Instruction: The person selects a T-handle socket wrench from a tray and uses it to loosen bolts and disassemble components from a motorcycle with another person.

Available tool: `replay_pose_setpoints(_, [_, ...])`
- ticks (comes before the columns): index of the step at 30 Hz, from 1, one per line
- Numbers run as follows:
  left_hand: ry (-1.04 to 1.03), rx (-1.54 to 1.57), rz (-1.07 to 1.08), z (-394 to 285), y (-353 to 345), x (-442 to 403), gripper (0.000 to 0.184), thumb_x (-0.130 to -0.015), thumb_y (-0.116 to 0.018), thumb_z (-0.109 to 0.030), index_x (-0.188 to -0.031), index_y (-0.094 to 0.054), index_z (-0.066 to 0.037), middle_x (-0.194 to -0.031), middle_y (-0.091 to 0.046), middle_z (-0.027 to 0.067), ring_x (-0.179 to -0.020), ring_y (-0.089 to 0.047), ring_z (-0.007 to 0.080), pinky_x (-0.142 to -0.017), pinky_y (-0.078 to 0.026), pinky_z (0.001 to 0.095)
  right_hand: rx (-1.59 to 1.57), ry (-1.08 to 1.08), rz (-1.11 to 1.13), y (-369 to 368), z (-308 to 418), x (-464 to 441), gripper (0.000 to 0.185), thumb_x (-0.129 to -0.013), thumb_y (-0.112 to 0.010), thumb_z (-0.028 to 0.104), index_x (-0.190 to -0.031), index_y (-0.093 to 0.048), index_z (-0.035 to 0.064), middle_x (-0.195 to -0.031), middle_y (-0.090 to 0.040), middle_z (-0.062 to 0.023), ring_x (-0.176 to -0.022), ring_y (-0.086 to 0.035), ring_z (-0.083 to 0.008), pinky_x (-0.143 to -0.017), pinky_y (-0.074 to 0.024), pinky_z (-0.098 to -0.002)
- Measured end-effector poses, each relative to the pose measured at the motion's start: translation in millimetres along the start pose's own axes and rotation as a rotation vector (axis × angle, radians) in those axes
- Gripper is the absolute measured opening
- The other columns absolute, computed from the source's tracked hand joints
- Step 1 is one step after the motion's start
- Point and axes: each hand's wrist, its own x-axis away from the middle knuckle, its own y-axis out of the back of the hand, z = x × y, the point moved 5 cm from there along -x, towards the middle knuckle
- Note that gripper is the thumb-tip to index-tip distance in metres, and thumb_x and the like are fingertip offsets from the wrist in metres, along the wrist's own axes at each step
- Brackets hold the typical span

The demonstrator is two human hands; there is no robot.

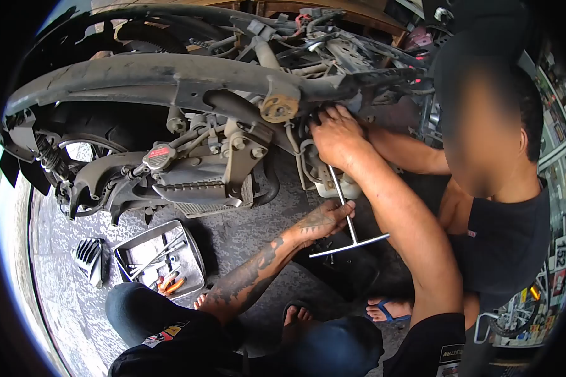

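My left hand (324, 224), at the end of a tattooed forearm, is closed round the shaft of a silver T-handle wrench (354, 242). Its crossbar lies toward me, and the upper end of the shaft passes behind my right wrist. Beneath the frame of a partly stripped motorbike (144, 78), my right hand (338, 135) reaches in with curled fingers. What those fingers grip is hidden. Just below that hand is a pale plastic reservoir (336, 188) with hoses beside it.
A co-worker (503, 232) crouches at the right, one arm stretched behind my right hand. On the floor at the left stand a metal tray (198, 267) of tools with orange-handled pliers (171, 284), and a dark ribbed part (90, 261). Shelves (563, 207) line the far right.
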Motion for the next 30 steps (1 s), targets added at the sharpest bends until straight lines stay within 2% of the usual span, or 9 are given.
replay_pose_setpoints(5, [-0.020,0.036,0.009,-3,1,2,0.045,-0.093,-0.047,-0.048,-0.090,-0.053,-0.003,-0.057,-0.040,-0.0043,-0.043,-0.034,0.0039,-0.037,-0.025,0.0200,0.011,-0.044,0.242,3,-2,-22,0.048,-0.071,-0.053,0.014,-0.118,-0.056,0.0020,-0.127,-0.052,-0.0186,-0.127,-0.041,-0.0311,-0.106,-0.0273,-0.0402])
replay_pose_setpoints(7, [0.008,0.010,0.004,-7,2,6,0.046,-0.093,-0.049,-0.047,-0.090,-0.055,-0.002,-0.063,-0.043,-0.0017,-0.052,-0.038,0.0070,-0.046,-0.031,0.0224,0.040,-0.067,0.535,6,-1,-26,0.054,-0.074,-0.052,0.016,-0.127,-0.052,0.0053,-0.137,-0.046,-0.0143,-0.128,-0.042,-0.0235,-0.105,-0.0301,-0.0386])
replay_pose_setpoints(8, [0.018,0.022,0.001,-9,1,8,0.046,-0.093,-0.048,-0.047,-0.091,-0.055,-0.001,-0.064,-0.044,-0.0011,-0.054,-0.039,0.0078,-0.048,-0.032,0.0228,0.042,-0.061,0.540,8,-1,-29,0.050,-0.071,-0.053,0.014,-0.120,-0.058,0.0030,-0.130,-0.052,-0.0166,-0.119,-0.052,-0.0247,-0.098,-0.0398,-0.0363])
replay_pose_setpoints(11, [0.011,0.019,0.029,-5,2,5,0.046,-0.094,-0.048,-0.046,-0.090,-0.056,-0.001,-0.064,-0.045,-0.0010,-0.054,-0.039,0.0078,-0.049,-0.032,0.0229,-0.091,-0.110,0.601,7,-5,-35,0.042,-0.070,-0.053,0.014,-0.107,-0.065,0.0001,-0.115,-0.061,-0.0190,-0.108,-0.059,-0.0283,-0.089,-0.0476,-0.0358])
replay_pose_setpoints(12, [0.009,0.025,0.027,-3,3,3,0.046,-0.094,-0.048,-0.046,-0.090,-0.056,-0.001,-0.064,-0.045,-0.0010,-0.054,-0.039,0.0078,-0.049,-0.032,0.0229,-0.105,-0.109,0.563,12,-4,-36,0.038,-0.068,-0.054,0.014,-0.100,-0.067,-0.0017,-0.102,-0.065,-0.0206,-0.098,-0.063,-0.0308,-0.083,-0.0511,-0.0361])
replay_pose_setpoints(22, [-0.088,-0.009,0.008,19,7,-11,0.047,-0.093,-0.047,-0.050,-0.087,-0.055,-0.003,-0.057,-0.041,-0.0028,-0.049,-0.036,0.0072,-0.045,-0.028,0.0237,-0.070,-0.096,0.474,-1,-7,-46,0.040,-0.066,-0.057,0.016,-0.101,-0.067,-0.0011,-0.107,-0.063,-0.0218,-0.104,-0.061,-0.0297,-0.088,-0.0481,-0.0389])
replay_pose_setpoints(25, [-0.024,-0.126,0.103,29,8,-16,0.040,-0.094,-0.049,-0.041,-0.117,-0.057,-0.010,-0.093,-0.067,0.0128,-0.080,-0.062,0.0297,-0.069,-0.048,0.0364,-0.038,-0.084,0.461,4,-7,-42,0.039,-0.066,-0.057,0.016,-0.100,-0.067,0.0001,-0.108,-0.063,-0.0212,-0.106,-0.060,-0.0300,-0.089,-0.0470,-0.0389])
replay_pose_setpoints(26, [-0.021,-0.122,0.108,32,6,-16,0.040,-0.094,-0.049,-0.041,-0.117,-0.057,-0.010,-0.093,-0.067,0.0128,-0.080,-0.062,0.0297,-0.069,-0.048,0.0364,-0.030,-0.081,0.462,3,-7,-39,0.038,-0.066,-0.057,0.016,-0.099,-0.067,0.0005,-0.108,-0.063,-0.0211,-0.106,-0.060,-0.0301,-0.090,-0.0466,-0.0389])
replay_pose_setpoints(30, [-0.072,-0.116,0.061,37,1,-7,0.043,-0.093,-0.046,-0.047,-0.098,-0.056,-0.006,-0.069,-0.049,0.0025,-0.060,-0.045,0.0147,-0.053,-0.035,0.0281,-0.035,-0.105,0.339,-1,-12,-37,0.044,-0.061,-0.058,0.009,-0.102,-0.063,-0.0050,-0.113,-0.059,-0.0244,-0.112,-0.055,-0.0325,-0.094,-0.0427,-0.0374])
